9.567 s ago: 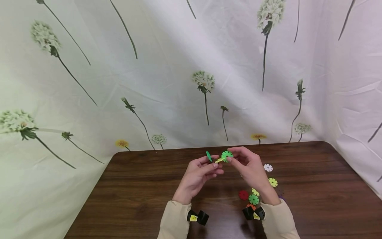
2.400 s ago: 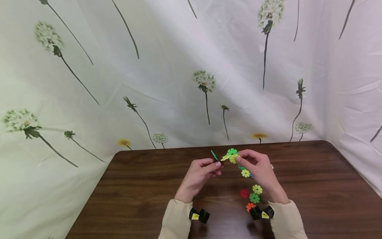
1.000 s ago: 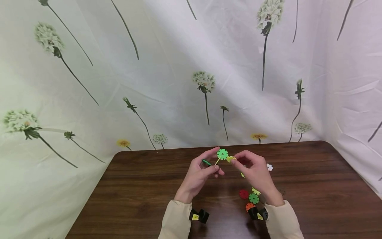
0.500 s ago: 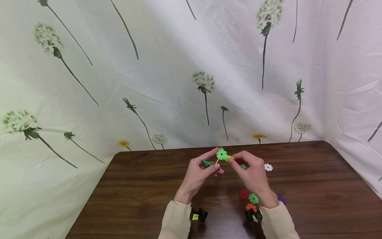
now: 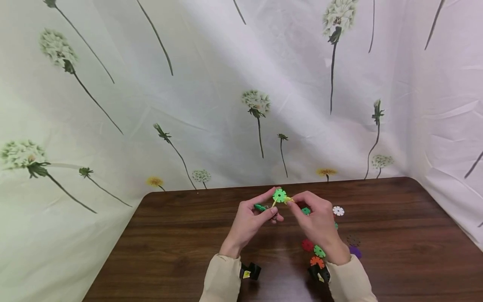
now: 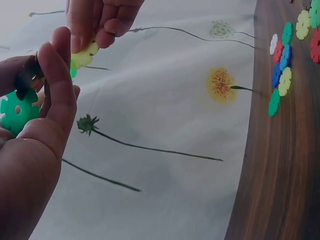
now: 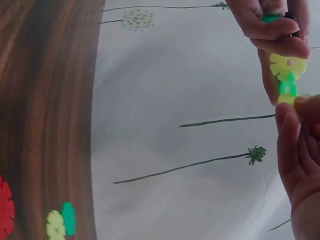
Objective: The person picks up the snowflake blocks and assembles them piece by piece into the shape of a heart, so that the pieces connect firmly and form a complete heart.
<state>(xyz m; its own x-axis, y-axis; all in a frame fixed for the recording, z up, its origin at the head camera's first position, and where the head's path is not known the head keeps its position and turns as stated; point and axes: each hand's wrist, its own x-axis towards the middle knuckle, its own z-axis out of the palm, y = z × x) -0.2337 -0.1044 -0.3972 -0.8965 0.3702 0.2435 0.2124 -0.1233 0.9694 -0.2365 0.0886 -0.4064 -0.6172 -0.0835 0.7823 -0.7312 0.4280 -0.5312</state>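
Brown wooden table (image 5: pixel 181 239) at left, its left edge well apart from the left hand (image 5: pixel 247 220); that hand's thumb and fingers pinch a short chain of notched discs (image 5: pixel 279 191) near its left end, raised between both hands; the chain's long axis runs roughly left to right, from a dark green disc (image 5: pixel 259 207), through a yellow disc slanting up rightward, nearly edge-on, to a light green disc (image 5: pixel 277 194) facing the viewer; right of it, the right hand (image 5: pixel 317 214) pinches a tilted yellow end disc (image 5: pixel 288 200); the table's far edge appears just behind; below and beside the right forearm lie red (image 5: pixel 307 245), orange (image 5: pixel 317 262), white (image 5: pixel 338 207) and purple discs (image 5: pixel 355 251); the table's right edge is well apart.
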